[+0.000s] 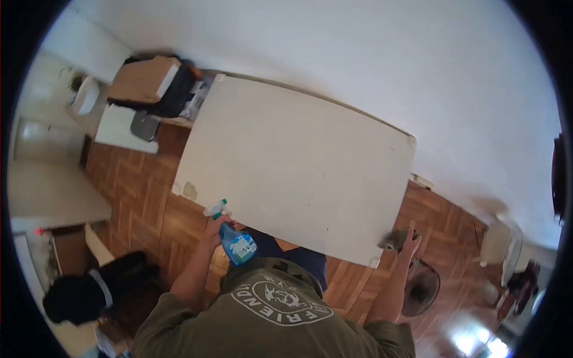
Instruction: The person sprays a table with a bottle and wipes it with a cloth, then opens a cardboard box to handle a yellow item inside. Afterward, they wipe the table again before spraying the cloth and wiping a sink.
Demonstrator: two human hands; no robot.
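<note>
Head view: left hand (223, 227) closed round the neck of blue spray bottle (239, 243), bottle at 7 o'clock of white table (292, 161), just off near edge, nozzle pointing about 10 o'clock. Right hand (412, 242) at 4 o'clock, fingers bunched on grey rag (394, 240), rag over table edge near the corner; exact finger closure too small to tell. Fan (422, 289) on the 5 o'clock side, cardboard box (142, 79) at 10 o'clock, wood floor (134, 200) around

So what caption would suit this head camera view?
Spray bottle in the left hand, grey cloth in the right, at a pale table.
</note>
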